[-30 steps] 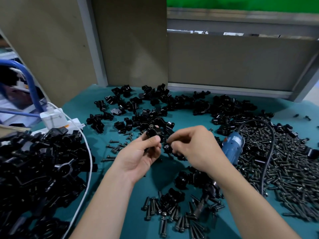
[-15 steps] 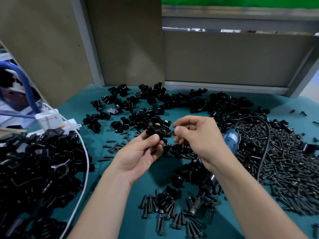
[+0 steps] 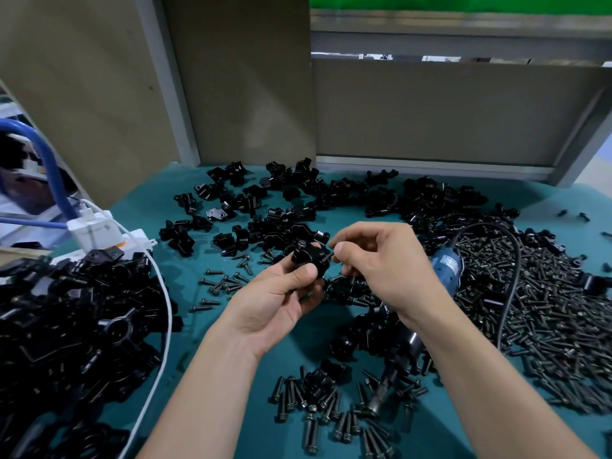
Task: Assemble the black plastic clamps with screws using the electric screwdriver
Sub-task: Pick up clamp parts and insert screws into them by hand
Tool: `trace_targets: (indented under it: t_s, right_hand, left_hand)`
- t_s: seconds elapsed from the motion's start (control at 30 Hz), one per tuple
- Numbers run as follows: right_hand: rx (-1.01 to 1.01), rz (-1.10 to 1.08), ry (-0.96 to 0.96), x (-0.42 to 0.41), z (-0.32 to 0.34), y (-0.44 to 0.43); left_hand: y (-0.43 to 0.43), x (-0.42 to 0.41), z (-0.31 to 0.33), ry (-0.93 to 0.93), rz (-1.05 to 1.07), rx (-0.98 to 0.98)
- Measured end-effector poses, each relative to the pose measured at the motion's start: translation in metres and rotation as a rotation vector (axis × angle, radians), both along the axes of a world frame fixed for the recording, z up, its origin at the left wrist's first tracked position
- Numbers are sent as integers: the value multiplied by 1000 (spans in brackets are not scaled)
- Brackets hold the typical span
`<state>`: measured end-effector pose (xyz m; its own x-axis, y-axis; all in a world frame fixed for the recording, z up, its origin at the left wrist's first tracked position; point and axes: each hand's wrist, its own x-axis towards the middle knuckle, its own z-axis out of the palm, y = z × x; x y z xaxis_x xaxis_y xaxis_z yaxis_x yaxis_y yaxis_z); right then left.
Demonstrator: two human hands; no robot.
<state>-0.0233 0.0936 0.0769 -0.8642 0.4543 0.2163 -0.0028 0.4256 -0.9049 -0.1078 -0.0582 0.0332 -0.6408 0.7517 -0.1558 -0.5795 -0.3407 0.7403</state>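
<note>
Our right hand (image 3: 381, 270) had brought its pinched small dark screw (image 3: 328, 256) to the black plastic clamp (image 3: 306, 256), which our left hand (image 3: 278, 303) gripped left of the blue electric screwdriver (image 3: 447, 271), seemingly steadying it for threading.

Left grip (image 3: 279, 297) palm-up, curled, right grip (image 3: 384, 270) knuckles-up, pinching

No legible text anywhere. White charger (image 3: 94, 231) carries faint grey print plus small logo, too blurred to read. Blue screwdriver (image 3: 447, 270) has pale label with dark print lines, too small to make out.
</note>
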Motion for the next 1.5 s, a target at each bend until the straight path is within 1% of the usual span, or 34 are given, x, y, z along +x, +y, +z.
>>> trace_targets:
  t_s: [0.17, 0.27, 0.53, 0.73, 0.9, 1.03, 1.13, 1.23, 1.37, 1.5]
  right_hand:
    - [152, 14, -63, 2, 3, -2]
    - [161, -24, -35, 3, 8, 0]
    - [250, -50, -62, 5, 8, 0]
    - [271, -63, -154, 2, 7, -1]
    - [348, -126, -242, -3, 0, -7]
    - [396, -163, -269, -5, -4, -8]
    - [442, -126, -301, -5, -5, -7]
    - [390, -56, -314, -1, 0, 0]
    - [415, -35, -360, -1, 2, 2]
    - [508, -127, -384, -5, -11, -8]
  left_hand:
    - [0, 0, -1, 66, -24, -39]
    - [-1, -2, -1, 44, -15, -31]
    - [0, -2, -4, 40, -21, -28]
    - [1, -1, -4, 86, -17, -59]
    - [6, 2, -8, 135, 2, -89]
    - [6, 1, -10, 156, 11, -103]
    - [7, 2, -10, 193, 6, -147]
    - [6, 2, -9, 222, -10, -177]
    - [8, 4, -9, 211, 9, -191]
    - [8, 5, -9, 191, 37, -195]
